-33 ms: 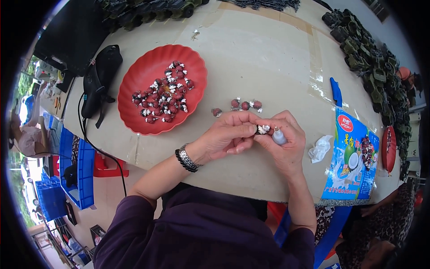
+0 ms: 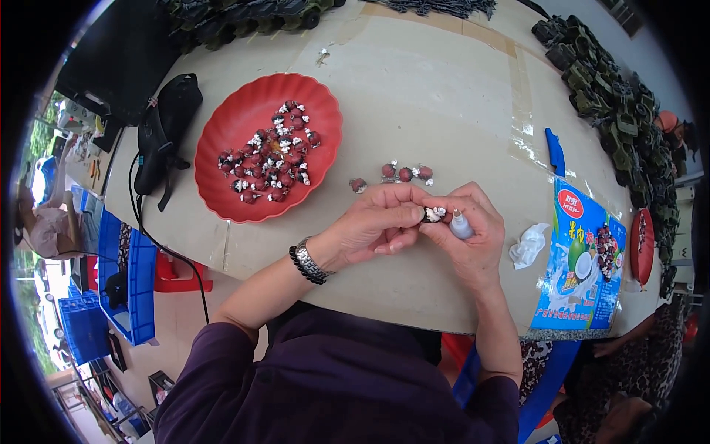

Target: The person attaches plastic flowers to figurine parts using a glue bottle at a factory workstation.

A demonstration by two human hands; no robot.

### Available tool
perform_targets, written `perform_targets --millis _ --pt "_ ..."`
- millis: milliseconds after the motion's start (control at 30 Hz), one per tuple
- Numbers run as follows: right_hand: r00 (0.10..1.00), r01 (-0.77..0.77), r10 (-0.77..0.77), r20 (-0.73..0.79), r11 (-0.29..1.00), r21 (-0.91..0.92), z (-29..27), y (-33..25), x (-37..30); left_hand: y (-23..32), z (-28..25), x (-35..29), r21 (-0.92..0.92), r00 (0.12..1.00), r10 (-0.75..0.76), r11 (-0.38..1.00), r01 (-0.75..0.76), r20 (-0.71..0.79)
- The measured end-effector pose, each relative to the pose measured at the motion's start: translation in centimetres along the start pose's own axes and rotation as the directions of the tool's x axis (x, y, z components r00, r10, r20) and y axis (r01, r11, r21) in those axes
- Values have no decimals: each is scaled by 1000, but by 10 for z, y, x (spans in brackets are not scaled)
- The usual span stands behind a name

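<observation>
Over the table's near edge, my left hand (image 2: 388, 220) pinches a small black-and-white figure (image 2: 433, 214) between thumb and finger. My right hand (image 2: 473, 233) is closed round a small whitish squeeze bottle (image 2: 461, 226) with a thin nozzle pointing up. The thumb and index finger of that same hand also touch the figure's right side. Just beyond my hands lie several small dark-red balls with white and black figures (image 2: 404, 174). To the left, a red scalloped bowl (image 2: 214, 148) holds many more of these pieces.
A crumpled white tissue (image 2: 529, 246) and a blue-handled tool (image 2: 555, 152) lie to the right, near a blue printed sheet (image 2: 577, 296) with more pieces on it. Dark green toy vehicles (image 2: 614, 111) line the far right. A black pouch (image 2: 166, 133) with a cable lies left.
</observation>
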State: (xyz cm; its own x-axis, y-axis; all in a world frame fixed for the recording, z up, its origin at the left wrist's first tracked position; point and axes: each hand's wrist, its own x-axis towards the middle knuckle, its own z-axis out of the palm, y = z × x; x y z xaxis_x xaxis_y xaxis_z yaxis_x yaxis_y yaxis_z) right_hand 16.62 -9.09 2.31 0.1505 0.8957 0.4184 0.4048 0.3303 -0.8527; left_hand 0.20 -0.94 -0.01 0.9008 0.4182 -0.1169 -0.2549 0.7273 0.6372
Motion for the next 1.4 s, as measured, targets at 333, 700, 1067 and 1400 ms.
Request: perform_targets --millis 333,700,1067,1400 --pt "1000 -20 20 6 1000 7 1 0 -1 -2 0 0 -19 1000 -13 1000 13 -16" --pt "1000 -24 24 2 1000 -13 1 0 0 -1 0 0 -6 1000 -14 1000 14 -11" --pt "999 -39 39 -3 999 -13 1 -1 0 -1 2 1 -21 999 -21 1000 20 -31" --pt "999 -48 48 -6 999 -24 1 -1 0 -1 3 1 -8 999 -31 1000 31 -42"
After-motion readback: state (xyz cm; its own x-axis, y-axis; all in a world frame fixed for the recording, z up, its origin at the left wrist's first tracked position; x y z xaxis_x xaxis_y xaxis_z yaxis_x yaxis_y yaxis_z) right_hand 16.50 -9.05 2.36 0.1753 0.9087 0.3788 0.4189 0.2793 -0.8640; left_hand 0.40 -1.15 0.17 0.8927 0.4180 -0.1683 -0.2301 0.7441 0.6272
